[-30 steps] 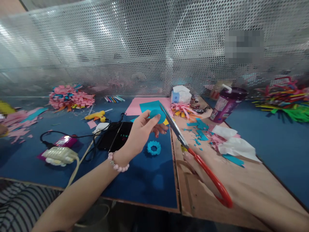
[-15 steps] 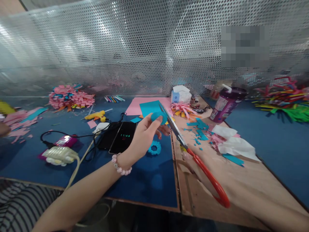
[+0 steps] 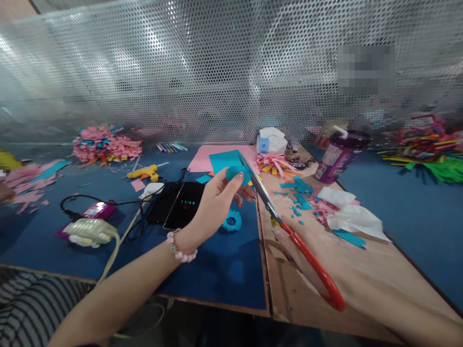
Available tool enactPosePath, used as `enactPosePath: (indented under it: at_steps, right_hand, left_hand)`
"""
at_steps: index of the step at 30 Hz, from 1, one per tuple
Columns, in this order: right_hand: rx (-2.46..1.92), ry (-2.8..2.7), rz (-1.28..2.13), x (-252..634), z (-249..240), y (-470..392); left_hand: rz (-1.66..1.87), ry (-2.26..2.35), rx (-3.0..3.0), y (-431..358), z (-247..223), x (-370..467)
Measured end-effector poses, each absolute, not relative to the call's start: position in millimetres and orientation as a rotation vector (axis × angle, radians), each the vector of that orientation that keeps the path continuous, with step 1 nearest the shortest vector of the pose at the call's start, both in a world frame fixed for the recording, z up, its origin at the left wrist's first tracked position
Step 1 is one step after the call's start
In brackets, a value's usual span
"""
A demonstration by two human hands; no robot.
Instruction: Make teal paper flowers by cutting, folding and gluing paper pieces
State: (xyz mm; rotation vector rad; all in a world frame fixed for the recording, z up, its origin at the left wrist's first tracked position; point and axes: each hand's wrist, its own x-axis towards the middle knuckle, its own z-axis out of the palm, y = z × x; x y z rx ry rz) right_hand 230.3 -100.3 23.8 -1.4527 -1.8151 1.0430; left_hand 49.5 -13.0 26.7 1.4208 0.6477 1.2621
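Between thumb and fingers, my left hand (image 3: 215, 197) pinches a round blue paper piece (image 3: 237, 176). My right hand (image 3: 300, 250) grips red-handled scissors (image 3: 311, 262), whose blades point up and left, with the tips beside the round piece. Below the left hand's fingers, a scalloped blue paper ring (image 3: 232, 220) lies on the blue table mat (image 3: 217, 279). Behind the held piece are a blue sheet (image 3: 222, 160) and a larger pink sheet (image 3: 198, 158).
Two phones (image 3: 184, 205), a yellow glue gun (image 3: 144, 171) and a power strip (image 3: 90, 231) lie left. Right are blue scraps (image 3: 302, 197), crumpled tissue (image 3: 356, 220), a purple cup (image 3: 336, 156) and a tissue box (image 3: 271, 142). Another person's hand (image 3: 5, 192) shows far left.
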Motion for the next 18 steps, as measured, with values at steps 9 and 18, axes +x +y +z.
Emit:
enactPosePath:
  at_steps: [9, 18]
  right_hand:
    - [-1.459, -1.803, 0.960, 232.0, 19.5, -101.8]
    - [-1.471, -1.752, 0.877, 226.2, 21.4, -101.2]
  left_hand:
    - [1.271, 0.645, 1.437, -9.3, 26.8, 47.4]
    - [1.287, 0.690, 1.449, -6.5, 28.7, 44.3]
